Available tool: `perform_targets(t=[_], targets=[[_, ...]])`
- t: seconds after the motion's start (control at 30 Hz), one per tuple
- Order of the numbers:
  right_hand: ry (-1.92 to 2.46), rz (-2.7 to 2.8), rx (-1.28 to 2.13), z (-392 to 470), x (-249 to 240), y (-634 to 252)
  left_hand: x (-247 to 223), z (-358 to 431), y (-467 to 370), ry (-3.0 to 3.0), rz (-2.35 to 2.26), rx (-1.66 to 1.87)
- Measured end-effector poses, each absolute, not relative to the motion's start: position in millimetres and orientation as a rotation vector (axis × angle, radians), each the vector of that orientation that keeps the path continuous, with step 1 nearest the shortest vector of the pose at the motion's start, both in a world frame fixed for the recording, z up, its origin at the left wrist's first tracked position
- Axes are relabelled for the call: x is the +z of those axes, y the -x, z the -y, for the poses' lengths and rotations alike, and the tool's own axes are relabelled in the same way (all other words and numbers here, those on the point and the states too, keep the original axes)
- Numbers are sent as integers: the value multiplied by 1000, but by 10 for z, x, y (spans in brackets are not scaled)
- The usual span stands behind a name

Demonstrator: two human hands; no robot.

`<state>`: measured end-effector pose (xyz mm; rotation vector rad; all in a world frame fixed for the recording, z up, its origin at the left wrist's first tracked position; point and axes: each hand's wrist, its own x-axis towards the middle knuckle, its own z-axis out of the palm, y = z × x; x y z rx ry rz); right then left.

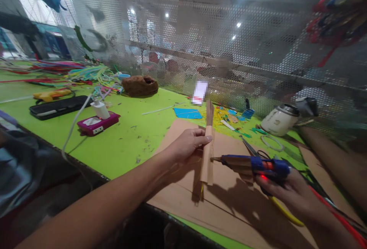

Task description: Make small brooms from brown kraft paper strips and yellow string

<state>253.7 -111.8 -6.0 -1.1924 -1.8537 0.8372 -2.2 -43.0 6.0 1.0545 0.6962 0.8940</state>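
Observation:
My left hand [190,144] pinches a narrow brown paper roll [207,165], thumb on top, near its middle. Darker brown strips fan out of the roll's far end, and a thin yellow piece shows at its near end. My right hand [289,188] is wrapped round a blue glue gun [258,165] with a red light glowing on it. The gun's nozzle points left, at the right edge of the roll. Beneath both hands lies a brown cardboard sheet [183,207]. Scissors [249,146] with partly hidden handles rest just behind the gun.
Left on the green table [123,142] are a purple power socket [99,123] with cable, a black case [59,107] and a brown fuzzy item [140,85]. Behind the cardboard are a blue sheet [187,113] and scraps. A white pot [279,120] stands right, near another person's arm [332,157].

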Motion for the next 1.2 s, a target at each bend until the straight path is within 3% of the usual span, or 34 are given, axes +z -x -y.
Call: perform_targets(t=[0.67, 1.2], targets=[[1344, 1727, 619, 1035, -122, -2613, 26, 482, 16, -1147, -627, 797], [1348, 1648, 629, 1042, -79, -2562, 40, 491, 11, -1089, -538, 776]])
